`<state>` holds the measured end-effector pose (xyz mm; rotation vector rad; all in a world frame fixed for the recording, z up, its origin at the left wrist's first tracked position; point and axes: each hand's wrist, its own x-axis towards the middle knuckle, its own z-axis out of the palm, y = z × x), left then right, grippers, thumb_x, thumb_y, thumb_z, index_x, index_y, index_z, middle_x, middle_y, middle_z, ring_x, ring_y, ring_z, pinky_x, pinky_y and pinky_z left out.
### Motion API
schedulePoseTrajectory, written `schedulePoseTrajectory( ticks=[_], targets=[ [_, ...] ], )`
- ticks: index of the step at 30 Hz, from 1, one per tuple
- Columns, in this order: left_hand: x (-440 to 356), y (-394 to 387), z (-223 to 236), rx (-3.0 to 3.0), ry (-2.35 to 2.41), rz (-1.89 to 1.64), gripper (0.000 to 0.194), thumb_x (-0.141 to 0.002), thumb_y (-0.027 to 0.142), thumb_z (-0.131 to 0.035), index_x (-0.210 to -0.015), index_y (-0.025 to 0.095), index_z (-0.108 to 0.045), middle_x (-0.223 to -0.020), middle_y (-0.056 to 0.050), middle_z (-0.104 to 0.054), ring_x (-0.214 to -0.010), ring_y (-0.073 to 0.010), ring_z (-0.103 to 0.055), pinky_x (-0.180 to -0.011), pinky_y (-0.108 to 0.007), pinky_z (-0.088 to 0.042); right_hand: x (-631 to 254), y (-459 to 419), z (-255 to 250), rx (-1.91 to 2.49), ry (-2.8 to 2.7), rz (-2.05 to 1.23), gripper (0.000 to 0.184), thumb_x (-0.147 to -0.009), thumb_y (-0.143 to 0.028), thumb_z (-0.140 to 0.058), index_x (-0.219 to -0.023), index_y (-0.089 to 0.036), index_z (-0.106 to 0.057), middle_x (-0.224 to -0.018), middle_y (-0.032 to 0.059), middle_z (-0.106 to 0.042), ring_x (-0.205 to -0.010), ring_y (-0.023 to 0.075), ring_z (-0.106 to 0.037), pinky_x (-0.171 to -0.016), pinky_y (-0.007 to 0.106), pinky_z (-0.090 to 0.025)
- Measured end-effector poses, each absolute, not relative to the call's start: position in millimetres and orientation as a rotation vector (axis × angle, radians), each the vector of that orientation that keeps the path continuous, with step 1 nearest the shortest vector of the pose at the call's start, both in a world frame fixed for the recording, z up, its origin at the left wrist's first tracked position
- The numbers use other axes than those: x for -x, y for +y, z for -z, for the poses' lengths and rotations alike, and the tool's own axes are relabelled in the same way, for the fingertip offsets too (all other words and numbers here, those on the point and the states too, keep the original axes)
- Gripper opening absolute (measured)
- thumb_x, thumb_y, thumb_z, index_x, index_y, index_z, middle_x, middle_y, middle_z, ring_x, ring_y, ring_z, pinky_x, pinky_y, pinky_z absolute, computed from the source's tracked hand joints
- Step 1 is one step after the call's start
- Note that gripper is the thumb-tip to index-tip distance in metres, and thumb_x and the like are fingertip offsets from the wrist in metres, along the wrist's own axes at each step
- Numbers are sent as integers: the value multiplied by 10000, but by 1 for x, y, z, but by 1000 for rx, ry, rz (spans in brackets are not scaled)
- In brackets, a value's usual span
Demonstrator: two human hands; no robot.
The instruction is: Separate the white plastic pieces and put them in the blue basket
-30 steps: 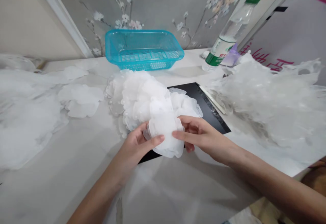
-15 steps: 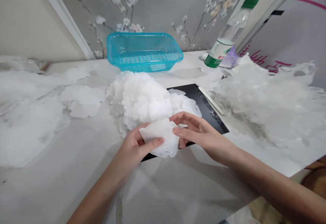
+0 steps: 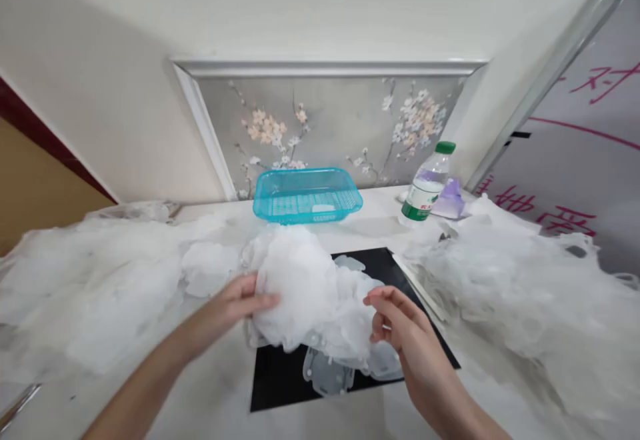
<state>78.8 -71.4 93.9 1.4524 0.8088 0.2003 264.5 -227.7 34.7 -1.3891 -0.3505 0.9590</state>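
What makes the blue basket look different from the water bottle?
The blue basket is wide and low, while the water bottle is tall and narrow. The basket has little holes like a net, but the bottle has smooth, clear sides. The basket is open on top, and the bottle has a green cap. Both stand on the same white counter.
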Motion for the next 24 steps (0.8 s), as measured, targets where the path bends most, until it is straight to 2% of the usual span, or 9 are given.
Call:
schedulePoseTrajectory(
  ticks=[4, 6, 8, 10, 13, 16, 18, 21, 24],
  targets=[
    [-136, -23, -138, -1465, 753, -625, 186, -701, 298, -697, -815, 158, -654, -849, -61, -687, -739, -168, -619, -662, -229, -483, -262, -227, -39, 1387, -384, -1032, 216, -736, -414, -628, -747, -223, -529, -538, -47, -409, -491, 131, -443, -567, 288, -370],
    [-167, 1, -148, -1500, 718, -624, 262, -758, 338, -609, -941, 153, -639, -976, -100, -679, -824, -197, -637, -731, -263, -491, -259, -228, -40, 1395, -416, -1055, 214, -746, -421, -603, -735, -222, -524, -540, -41, -426, -484, 132, -442, -573, 296, -370],
    [-188, 23, -146, -1672, 972, -587, 396, -800, 440, -528, -1052, 142, -592, -1060, -141, -657, -898, -233, -641, -778, -300, -485, -257, -228, -38, 1395, -420, -1062, 211, -747, -418, -595, -732, -220, -521, -562, -35, -457, -475, 123, -436, -570, 293, -364],
    [-193, 39, -136, -1754, 1166, -615, 490, -783, 463, -539, -1137, 124, -525, -1187, -193, -591, -1009, -284, -608, -836, -346, -457, -255, -227, -36, 1381, -399, -1061, 213, -732, -412, -607, -730, -218, -520, -596, -31, -482, -464, 110, -425, -550, 283, -344],
    [-179, 54, -118, -1886, 1271, -627, 540, -779, 507, -510, -1173, 138, -482, -1266, -191, -541, -1082, -300, -572, -884, -376, -429, -254, -227, -37, 1317, -370, -1052, 216, -699, -399, -631, -713, -210, -528, -673, -25, -511, -444, 87, -414, -525, 271, -326],
    [-160, 62, -103, -2100, 1293, -576, 570, -760, 559, -478, -1152, 147, -499, -1252, -170, -556, -1116, -306, -548, -921, -407, -411, -252, -230, -42, 1249, -333, -1009, 204, -681, -375, -635, -698, -196, -539, -727, -25, -545, -429, 58, -402, -531, 259, -344],
    [-152, 64, -94, -2291, 1240, -504, 558, -702, 564, -542, -1093, 166, -546, -1247, -139, -566, -1158, -304, -513, -977, -403, -372, -250, -231, -45, 1223, -323, -992, 198, -682, -367, -629, -694, -187, -547, -705, -28, -554, -424, 49, -394, -525, 247, -348],
    [-151, 65, -83, -2552, 1106, -350, 393, -640, 490, -632, -899, 195, -611, -1118, -98, -637, -1139, -306, -515, -1027, -399, -319, -247, -231, -44, 1188, -341, -987, 194, -685, -354, -625, -688, -175, -550, -667, -30, -548, -409, 41, -384, -491, 231, -329],
    [-155, 62, -78, -2707, 1054, -244, 235, -737, 407, -540, -815, 193, -595, -913, -102, -669, -1019, -317, -570, -990, -448, -332, -245, -229, -40, 1176, -348, -1024, 183, -679, -333, -628, -692, -170, -546, -659, -37, -534, -398, 29, -369, -479, 223, -332]
  ],
)
